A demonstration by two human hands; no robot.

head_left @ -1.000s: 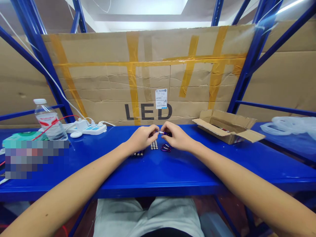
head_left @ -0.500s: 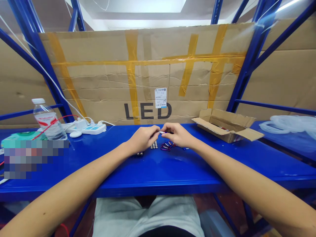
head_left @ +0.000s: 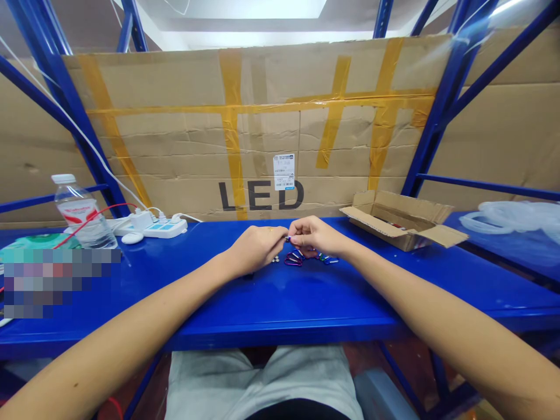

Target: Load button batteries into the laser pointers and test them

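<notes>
Left hand (head_left: 258,248), right hand (head_left: 312,236): both pinched a small purplish piece (head_left: 288,239) | over worktop (head_left: 306,297), person's twelve o'clock | held from both sides, seemingly for steadiness | carabiners (head_left: 294,258) lay at piece's five o'clock, handily near

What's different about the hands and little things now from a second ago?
The left hand shifted slightly toward the right hand and hides more small silver pieces. More colourful clips show below the right hand. The small part between the hands is more covered; nothing was visibly let go. The bottle and cardboard box stayed put.
</notes>
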